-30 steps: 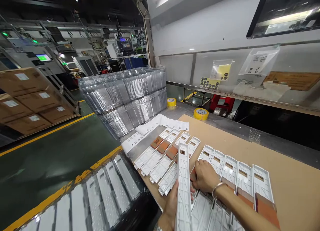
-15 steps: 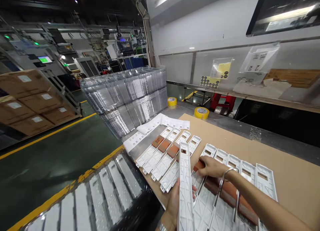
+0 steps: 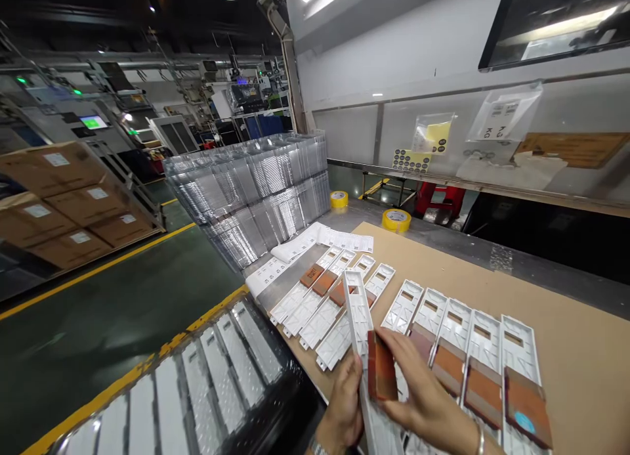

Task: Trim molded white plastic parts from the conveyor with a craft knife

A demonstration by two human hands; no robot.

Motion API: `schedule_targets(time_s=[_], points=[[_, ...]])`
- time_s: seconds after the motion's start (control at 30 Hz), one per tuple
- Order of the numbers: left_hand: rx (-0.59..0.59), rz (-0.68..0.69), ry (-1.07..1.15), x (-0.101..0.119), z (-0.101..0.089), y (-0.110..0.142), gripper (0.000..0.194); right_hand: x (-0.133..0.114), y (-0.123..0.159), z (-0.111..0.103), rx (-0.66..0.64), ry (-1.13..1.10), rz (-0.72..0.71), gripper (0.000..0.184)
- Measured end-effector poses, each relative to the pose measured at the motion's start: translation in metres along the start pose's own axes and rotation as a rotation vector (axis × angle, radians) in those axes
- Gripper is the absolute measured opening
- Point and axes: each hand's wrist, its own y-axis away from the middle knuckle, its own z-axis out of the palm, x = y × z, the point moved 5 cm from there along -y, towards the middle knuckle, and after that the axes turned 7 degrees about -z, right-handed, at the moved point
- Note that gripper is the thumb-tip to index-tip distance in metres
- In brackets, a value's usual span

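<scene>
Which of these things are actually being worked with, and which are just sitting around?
In use:
- left hand, holding a long white plastic frame
- right hand, pressing a brown rectangular block against it
- rows of matching white frames on the cardboard sheet

Lying about:
- yellow tape rolls
- stacked clear plastic trays
- brown cartons

head view, forward-down, close over workbench

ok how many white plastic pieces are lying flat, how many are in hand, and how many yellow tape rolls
white pieces lying flat: 9
white piece in hand: 1, gripped by the left hand, the right hand holding a brown pad on it
yellow tape rolls: 2
total: 12
</scene>
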Motion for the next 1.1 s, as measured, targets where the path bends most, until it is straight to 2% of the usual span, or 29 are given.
schedule_targets(time_s=[0.1,0.27,0.43,0.5,0.57,0.67,0.73,0.8,0.87,1.0,1.1], points=[[-0.006,0.006,-0.035,0.000,0.003,0.011,0.041,-0.017,0.005,0.009,0.020,0.033,-0.059,0.077],[0.100,0.014,-0.173,-0.008,-0.003,0.022,0.055,-0.024,0.007,0.009,0.039,0.088,-0.058,0.076],[-0.088,0.173,-0.397,-0.001,0.017,0.033,0.058,-0.029,0.016,0.004,0.029,0.078,-0.031,0.082],[-0.116,0.175,-0.471,0.000,0.022,0.040,0.061,-0.033,0.020,0.000,0.001,0.049,-0.013,0.082],[-0.129,0.162,-0.512,0.000,0.025,0.047,0.064,-0.030,0.022,-0.006,0.069,-0.067,0.134,0.077],[-0.154,0.166,-0.536,-0.002,0.034,0.059,0.065,-0.021,0.026,-0.009,0.336,-0.248,0.512,0.066],[-0.185,0.152,-0.550,-0.006,0.039,0.066,0.070,-0.020,0.026,-0.005,0.473,-0.265,0.676,0.069],[-0.182,0.153,-0.611,-0.010,0.039,0.071,0.076,-0.023,0.021,0.002,0.522,-0.264,0.740,0.071],[-0.122,0.184,-0.708,-0.013,0.033,0.073,0.078,-0.026,0.016,0.007,0.529,-0.294,0.763,0.069],[0.015,0.248,-0.879,-0.017,0.015,0.072,0.068,-0.031,0.008,0.014,0.508,-0.333,0.753,0.060],[0.076,0.288,-0.900,-0.018,0.007,0.070,0.063,-0.032,0.005,0.021,0.516,-0.326,0.738,0.054]])
